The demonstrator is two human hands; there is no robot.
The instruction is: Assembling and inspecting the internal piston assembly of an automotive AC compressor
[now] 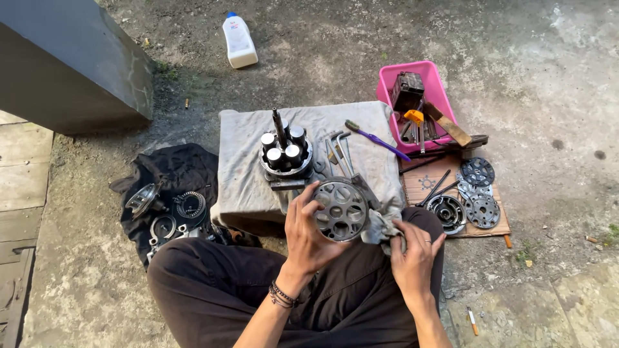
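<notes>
My left hand (308, 235) grips a round grey metal plate (340, 211) with several holes, held up over my lap. Beside it my right hand (412, 252) clutches a crumpled grey rag (382, 225) that touches the plate's right edge. Just beyond the plate, a piston assembly (284, 154) with several black-topped cylinders and a centre shaft stands upright on a cloth-covered block (242, 174).
Hex keys (340, 151) and a purple toothbrush (377, 139) lie on the cloth. A pink tray (418, 96) of tools sits at the right, metal discs (475, 193) on cardboard below it. More parts (174, 209) rest on black cloth at left. A white bottle (239, 41) stands far back.
</notes>
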